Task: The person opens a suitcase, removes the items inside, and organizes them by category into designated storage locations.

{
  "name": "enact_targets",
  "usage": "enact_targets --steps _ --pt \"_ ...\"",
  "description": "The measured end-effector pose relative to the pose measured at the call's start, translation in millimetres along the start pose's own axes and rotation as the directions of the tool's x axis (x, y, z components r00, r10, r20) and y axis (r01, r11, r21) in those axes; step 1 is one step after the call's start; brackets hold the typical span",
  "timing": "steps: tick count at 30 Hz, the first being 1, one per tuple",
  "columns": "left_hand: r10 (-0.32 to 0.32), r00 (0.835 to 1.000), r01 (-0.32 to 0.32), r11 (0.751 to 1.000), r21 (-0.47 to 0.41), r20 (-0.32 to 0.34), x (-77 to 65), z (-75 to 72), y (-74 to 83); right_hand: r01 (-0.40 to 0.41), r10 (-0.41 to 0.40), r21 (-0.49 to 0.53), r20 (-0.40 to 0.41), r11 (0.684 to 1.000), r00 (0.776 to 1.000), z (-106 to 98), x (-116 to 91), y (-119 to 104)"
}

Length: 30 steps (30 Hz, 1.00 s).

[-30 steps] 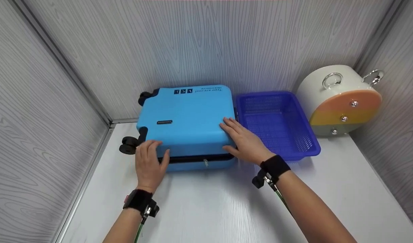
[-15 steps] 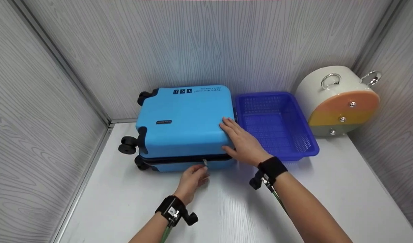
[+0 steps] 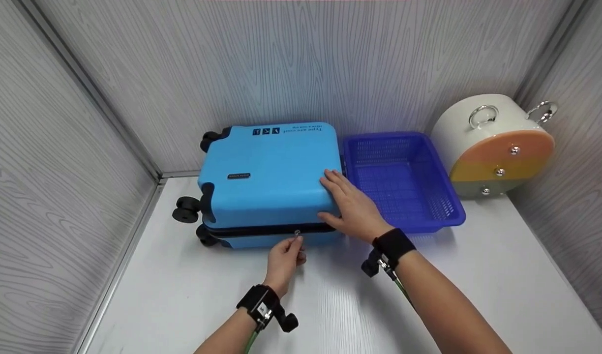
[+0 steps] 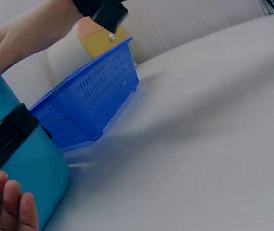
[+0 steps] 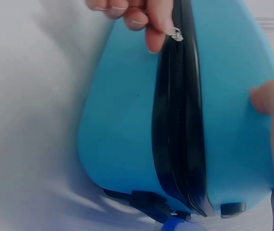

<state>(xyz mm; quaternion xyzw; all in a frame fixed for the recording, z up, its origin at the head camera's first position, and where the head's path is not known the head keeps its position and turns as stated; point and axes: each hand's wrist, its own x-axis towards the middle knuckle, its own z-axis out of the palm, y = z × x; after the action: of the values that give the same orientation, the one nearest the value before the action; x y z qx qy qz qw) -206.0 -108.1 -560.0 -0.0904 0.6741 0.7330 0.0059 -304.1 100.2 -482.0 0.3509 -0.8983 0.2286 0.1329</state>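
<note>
A light blue hard-shell suitcase point(image 3: 271, 167) lies flat on the white table, its black zipper band point(image 3: 261, 229) facing me. My left hand point(image 3: 284, 258) pinches the silver zipper pull point(image 5: 176, 34) between thumb and forefinger at the front of the case. In the right wrist view the zipper teeth point(image 5: 178, 82) run closed from the pull toward the corner. My right hand point(image 3: 355, 209) rests with straight fingers on the right front corner of the lid. Its thumb point(image 5: 271, 98) touches the blue shell in the right wrist view.
A dark blue plastic basket point(image 3: 451, 196) stands close against the suitcase's right side. Beyond it, at the back right, sits a white round-topped drawer box point(image 3: 497, 147) with coloured fronts and ring handles. Black wheels point(image 3: 187, 210) stick out on the left. Walls enclose the table.
My left hand has left the suitcase's left front corner, moved right to the zipper pull and pinched it. The right hand stays on the right corner; the suitcase is where it was.
</note>
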Motion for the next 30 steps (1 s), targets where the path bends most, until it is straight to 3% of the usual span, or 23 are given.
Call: enact_targets --steps 6,13,22,30 --pt "0.079 0.995 -0.077 0.997 0.028 -0.065 4.3 -10.3 1.4 0.000 -0.003 -0.055 -0.060 0.998 0.998 3 6 -5" --pt "0.122 0.983 -0.109 0.989 0.098 -0.136 5.7 -15.6 0.3 0.080 -0.081 -0.134 -0.002 0.988 0.997 9 11 -7" --pt "0.141 0.981 -0.118 0.978 0.173 -0.130 5.0 -20.8 -0.6 0.088 -0.098 -0.143 -0.064 0.986 0.993 15 10 -5" --pt "0.150 0.980 -0.121 0.970 0.211 -0.130 4.7 -35.6 -0.9 0.078 -0.085 -0.142 -0.046 0.987 0.995 17 11 -7"
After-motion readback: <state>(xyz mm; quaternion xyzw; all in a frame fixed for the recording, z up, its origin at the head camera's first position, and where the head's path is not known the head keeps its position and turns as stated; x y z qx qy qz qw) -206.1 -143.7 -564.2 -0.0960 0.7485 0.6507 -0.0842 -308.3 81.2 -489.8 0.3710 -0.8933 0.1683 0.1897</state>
